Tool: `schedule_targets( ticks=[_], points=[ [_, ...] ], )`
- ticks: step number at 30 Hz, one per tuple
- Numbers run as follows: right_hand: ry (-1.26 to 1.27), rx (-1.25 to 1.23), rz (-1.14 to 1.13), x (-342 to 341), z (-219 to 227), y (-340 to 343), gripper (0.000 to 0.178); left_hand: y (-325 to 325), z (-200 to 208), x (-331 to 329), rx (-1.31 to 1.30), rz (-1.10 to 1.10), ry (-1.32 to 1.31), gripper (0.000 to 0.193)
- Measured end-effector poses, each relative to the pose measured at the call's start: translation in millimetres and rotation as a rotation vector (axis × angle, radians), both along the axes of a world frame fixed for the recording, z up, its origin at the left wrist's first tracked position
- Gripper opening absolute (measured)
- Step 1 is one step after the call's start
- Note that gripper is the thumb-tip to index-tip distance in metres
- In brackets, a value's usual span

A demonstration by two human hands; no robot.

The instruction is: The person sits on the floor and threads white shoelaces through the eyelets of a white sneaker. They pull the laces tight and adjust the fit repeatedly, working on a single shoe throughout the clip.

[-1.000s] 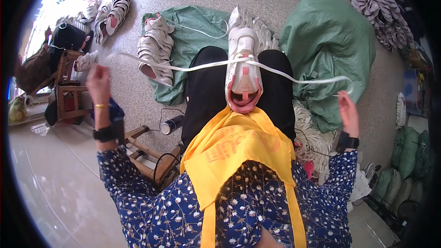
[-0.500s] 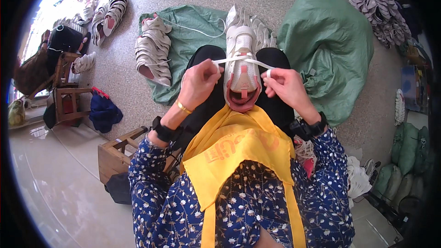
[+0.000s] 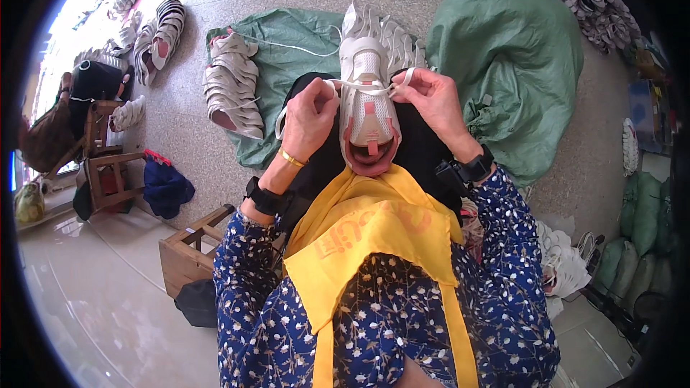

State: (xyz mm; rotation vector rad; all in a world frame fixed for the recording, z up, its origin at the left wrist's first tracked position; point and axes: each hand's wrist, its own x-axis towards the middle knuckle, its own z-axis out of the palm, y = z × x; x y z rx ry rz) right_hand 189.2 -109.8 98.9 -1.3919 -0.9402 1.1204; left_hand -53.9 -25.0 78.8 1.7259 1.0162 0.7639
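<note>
**White lace crosswise over a shoe upper, pinched from both sides**

In the head view: a white and pink shoe upper [image 3: 370,126] between black-trousered thighs [image 3: 425,162], toe away from the body, pink-edged opening toward the yellow apron [image 3: 377,223]. Long axis straight out from the lap, with only a slight lean. White lace [image 3: 363,88] over it at close to a right angle, a little toeward of the middle.

Left hand [image 3: 307,118]: thumb and fingers pinched together on the lace, just beside the upper's left edge, with a slack length curling down on the outer side. Right hand [image 3: 435,106]: likewise pinched on the lace, fingertips right by the opposite edge, with a small loop above them. Contact between fingertips and upper: impossible to tell.

Key relation, by judgement: upper to the right of the left grip and to the left of the right grip, both grips about level along its length. Right hand perhaps a shade nearer. Beyond the toe, more pale uppers [image 3: 406,47], well clear of both grips.
</note>
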Motion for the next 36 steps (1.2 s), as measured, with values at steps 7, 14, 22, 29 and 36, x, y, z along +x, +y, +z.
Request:
schedule_targets(
  ticks=[7, 14, 22, 29, 36],
  points=[
    [-0.011, 0.005, -0.012, -2, 0, -2, 0.006, -3, 5, 4, -0.083, 0.0, -0.092, 0.009],
    [-0.417, 0.042, 0.074, -5, 19, 0, 0.006, 0, -2, 2, -0.123, -0.015, -0.123, 0.009],
    [-0.892, 0.317, 0.174, -25, 37, 14, 0.009, 0, 0, 7, -0.148, 0.003, -0.208, 0.007],
    [-0.569, 0.049, 0.111, -22, 37, 9, 0.01, 2, -3, 16, -0.34, 0.043, -0.49, 0.01],
    [-0.511, 0.062, 0.088, -20, 21, 7, 0.011, -2, -4, 15, -0.401, 0.021, -0.584, 0.009]
  ],
)
